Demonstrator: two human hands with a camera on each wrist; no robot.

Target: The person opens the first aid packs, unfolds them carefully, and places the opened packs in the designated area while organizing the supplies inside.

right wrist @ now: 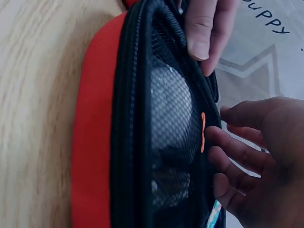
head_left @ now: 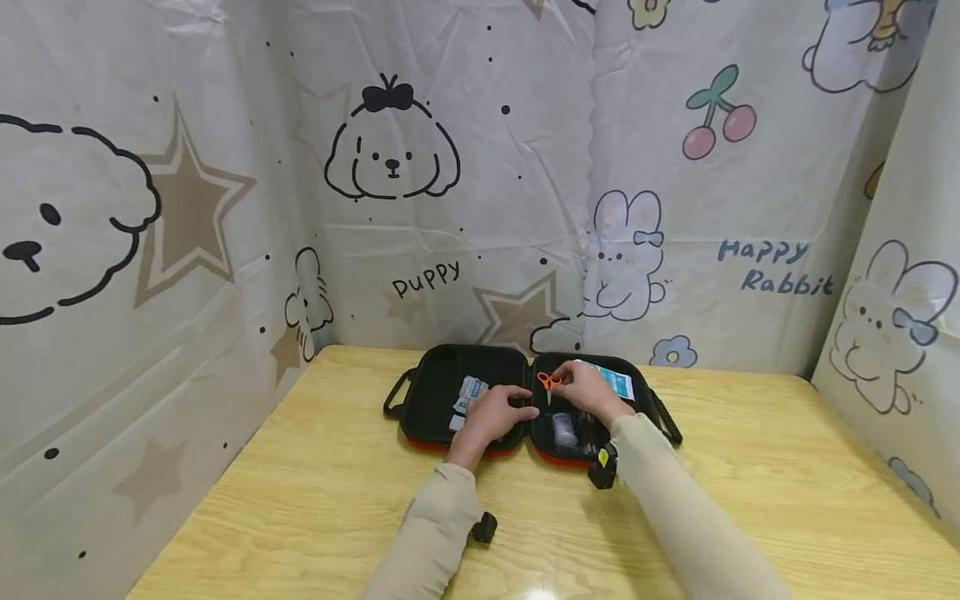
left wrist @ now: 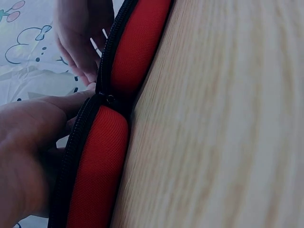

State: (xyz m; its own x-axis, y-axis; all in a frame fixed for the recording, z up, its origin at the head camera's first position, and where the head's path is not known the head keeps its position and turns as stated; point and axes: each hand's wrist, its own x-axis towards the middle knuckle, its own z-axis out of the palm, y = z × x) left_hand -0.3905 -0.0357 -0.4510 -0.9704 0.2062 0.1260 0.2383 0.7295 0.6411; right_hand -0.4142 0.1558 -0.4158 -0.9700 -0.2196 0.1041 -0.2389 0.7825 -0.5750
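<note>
An unfolded black-and-red zip case [head_left: 465,357] lies on the table. My left hand [head_left: 491,414] reaches over its left half, with fingertips at the middle fold and a gap between thumb and index finger. Over the right half, my right hand [head_left: 588,390] has its fingertips at the orange handles of small scissors [head_left: 548,381], whose blades point toward me. In the right wrist view, the handles show edge-on as a thin orange line [right wrist: 203,133] beside loosely bent fingers [right wrist: 235,147]. A mesh pocket [right wrist: 171,114] there covers a whitish roll.
Blue-and-white packets [head_left: 471,392] lie in the case's left half, partly behind my left hand. A teal-and-white packet [head_left: 617,382] sits at the right half's far side. The wooden table [head_left: 300,475] meets printed cloth [head_left: 420,275] behind and at both sides.
</note>
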